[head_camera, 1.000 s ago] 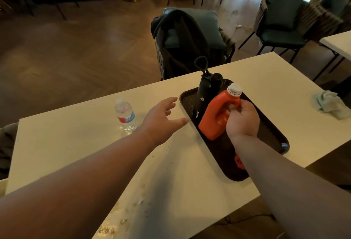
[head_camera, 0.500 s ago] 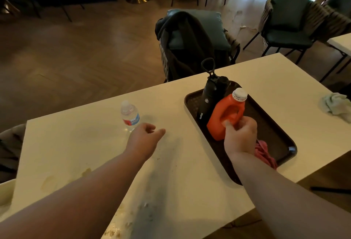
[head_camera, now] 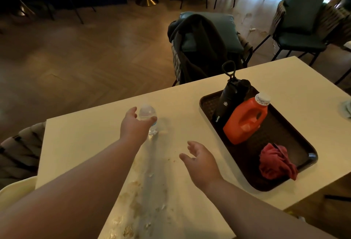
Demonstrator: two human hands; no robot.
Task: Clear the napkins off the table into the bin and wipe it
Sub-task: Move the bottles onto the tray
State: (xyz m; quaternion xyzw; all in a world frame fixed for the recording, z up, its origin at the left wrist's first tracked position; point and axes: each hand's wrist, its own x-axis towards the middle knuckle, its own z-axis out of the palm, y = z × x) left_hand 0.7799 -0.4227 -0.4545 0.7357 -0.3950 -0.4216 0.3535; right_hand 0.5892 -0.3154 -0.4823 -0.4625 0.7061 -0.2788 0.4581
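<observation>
On tray [head_camera: 284,136] — flask [head_camera: 228,102], orange jug [head_camera: 245,123]; red cloth [head_camera: 275,163].

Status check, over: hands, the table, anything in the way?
Left hand grips water bottle. Right hand open, empty, over table. Crumbs and smears not yet wiped. Tray occupies table's right side.

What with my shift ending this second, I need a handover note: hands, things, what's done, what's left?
Left hand: fingers and thumb curled round the small water bottle on the white table.
Right hand: open, empty, above the table.
Brown tray holds black flask, orange jug, crumpled red cloth.
Done: no napkins in view.
Left: crumbs and smears near the front edge, not yet wiped.
</observation>
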